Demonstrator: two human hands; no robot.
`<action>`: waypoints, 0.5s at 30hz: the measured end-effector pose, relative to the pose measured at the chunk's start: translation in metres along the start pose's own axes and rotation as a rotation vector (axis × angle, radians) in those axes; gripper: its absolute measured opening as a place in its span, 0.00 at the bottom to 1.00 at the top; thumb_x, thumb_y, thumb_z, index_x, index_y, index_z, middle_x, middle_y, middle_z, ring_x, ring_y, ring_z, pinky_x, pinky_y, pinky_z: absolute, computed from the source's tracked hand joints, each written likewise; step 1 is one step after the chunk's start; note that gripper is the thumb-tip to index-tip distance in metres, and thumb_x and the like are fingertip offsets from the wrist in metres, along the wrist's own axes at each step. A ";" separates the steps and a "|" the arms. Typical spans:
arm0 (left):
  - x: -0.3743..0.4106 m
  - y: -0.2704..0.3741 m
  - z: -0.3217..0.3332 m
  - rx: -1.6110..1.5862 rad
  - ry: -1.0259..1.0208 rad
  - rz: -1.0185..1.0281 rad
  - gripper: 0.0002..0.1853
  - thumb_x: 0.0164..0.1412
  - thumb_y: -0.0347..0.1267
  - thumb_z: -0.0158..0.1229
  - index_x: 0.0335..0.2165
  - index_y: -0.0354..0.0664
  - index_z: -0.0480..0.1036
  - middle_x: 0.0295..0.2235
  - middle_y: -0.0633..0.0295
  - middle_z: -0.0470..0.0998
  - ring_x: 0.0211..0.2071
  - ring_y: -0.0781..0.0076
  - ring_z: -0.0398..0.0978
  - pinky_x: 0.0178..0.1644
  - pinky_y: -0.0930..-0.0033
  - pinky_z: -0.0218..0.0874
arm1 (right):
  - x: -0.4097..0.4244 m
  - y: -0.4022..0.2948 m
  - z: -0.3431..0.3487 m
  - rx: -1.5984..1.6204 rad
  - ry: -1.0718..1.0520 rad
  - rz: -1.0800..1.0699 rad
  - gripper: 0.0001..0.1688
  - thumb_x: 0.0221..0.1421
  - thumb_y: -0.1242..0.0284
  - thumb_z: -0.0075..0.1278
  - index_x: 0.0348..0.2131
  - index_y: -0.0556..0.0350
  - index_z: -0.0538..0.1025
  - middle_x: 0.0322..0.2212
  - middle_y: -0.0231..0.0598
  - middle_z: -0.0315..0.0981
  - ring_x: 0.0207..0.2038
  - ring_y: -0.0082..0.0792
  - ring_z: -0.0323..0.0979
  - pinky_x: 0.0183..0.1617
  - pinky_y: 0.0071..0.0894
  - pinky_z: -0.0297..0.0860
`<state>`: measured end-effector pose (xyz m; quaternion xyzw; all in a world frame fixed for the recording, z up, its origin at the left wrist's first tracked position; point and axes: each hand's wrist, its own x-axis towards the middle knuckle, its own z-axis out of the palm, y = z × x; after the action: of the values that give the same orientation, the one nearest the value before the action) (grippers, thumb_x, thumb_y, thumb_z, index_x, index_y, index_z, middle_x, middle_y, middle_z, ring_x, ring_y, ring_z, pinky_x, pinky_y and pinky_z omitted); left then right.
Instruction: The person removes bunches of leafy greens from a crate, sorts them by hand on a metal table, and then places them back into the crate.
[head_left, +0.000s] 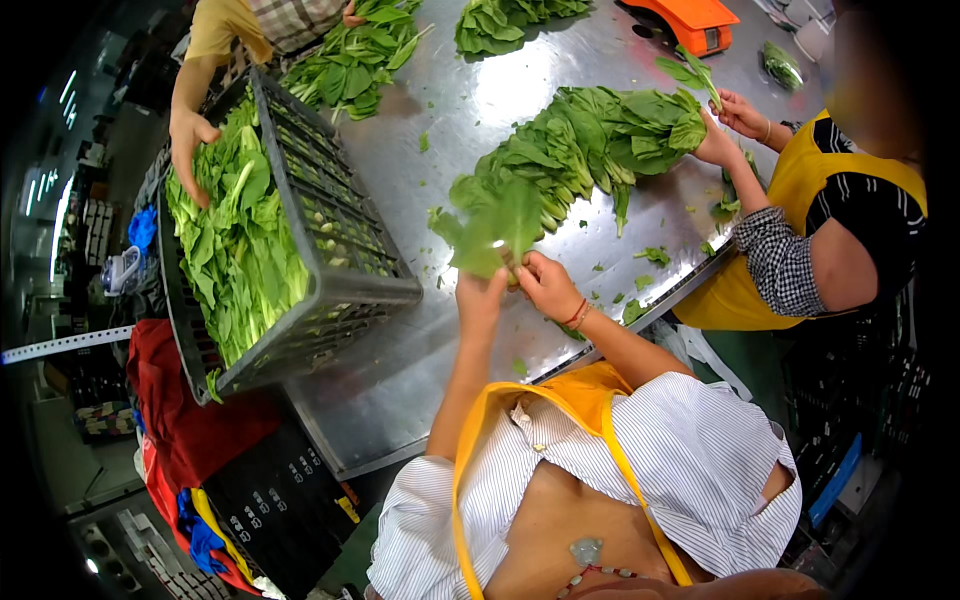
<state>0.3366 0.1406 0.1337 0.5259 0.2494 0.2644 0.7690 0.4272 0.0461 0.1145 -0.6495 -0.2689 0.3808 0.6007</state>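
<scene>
Close to the table's near edge, my left hand (481, 294) and my right hand (550, 286) meet at the base of a leafy green vegetable (504, 225). Its leaves point away from me and look blurred. Fingers of both hands pinch the stem end, which they partly hide. Just beyond lies a long row of leafy greens (559, 150), stems turned towards the near edge. To my left stands a tilted black plastic crate (352, 289), heaped with greens (240, 217).
A co-worker's hands (721, 142) on the right touch the row's far end and hold a sprig. Another person's hand (187, 146) reaches over the crate. More greens (352, 64) and an orange device (690, 22) sit farther back on the metal table (375, 397). Leaf scraps (654, 256) lie about.
</scene>
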 end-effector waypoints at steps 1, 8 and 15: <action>0.000 -0.002 -0.001 -0.037 -0.038 -0.016 0.23 0.49 0.23 0.50 0.45 0.33 0.55 0.43 0.55 0.65 0.44 0.68 0.64 0.48 0.68 0.54 | 0.000 -0.001 0.002 0.054 0.024 -0.038 0.12 0.51 0.72 0.40 0.32 0.66 0.66 0.24 0.37 0.70 0.26 0.25 0.71 0.26 0.20 0.65; 0.003 -0.007 -0.016 -0.496 -0.212 -0.110 0.24 0.52 0.26 0.46 0.49 0.39 0.54 0.50 0.57 0.59 0.54 0.61 0.52 0.55 0.58 0.45 | 0.004 -0.013 0.003 -0.169 0.080 -0.240 0.06 0.42 0.78 0.45 0.26 0.63 0.68 0.24 0.39 0.70 0.21 0.31 0.68 0.26 0.28 0.63; 0.012 -0.015 -0.019 -0.772 -0.140 -0.154 0.20 0.53 0.24 0.44 0.47 0.45 0.59 0.48 0.60 0.61 0.53 0.61 0.53 0.55 0.57 0.45 | 0.005 -0.002 0.009 0.252 0.073 -0.134 0.10 0.48 0.79 0.42 0.34 0.60 0.61 0.30 0.38 0.67 0.25 0.21 0.65 0.27 0.19 0.65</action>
<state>0.3352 0.1570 0.1121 0.1945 0.1176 0.2438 0.9428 0.4225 0.0554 0.1157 -0.5631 -0.2397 0.3465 0.7109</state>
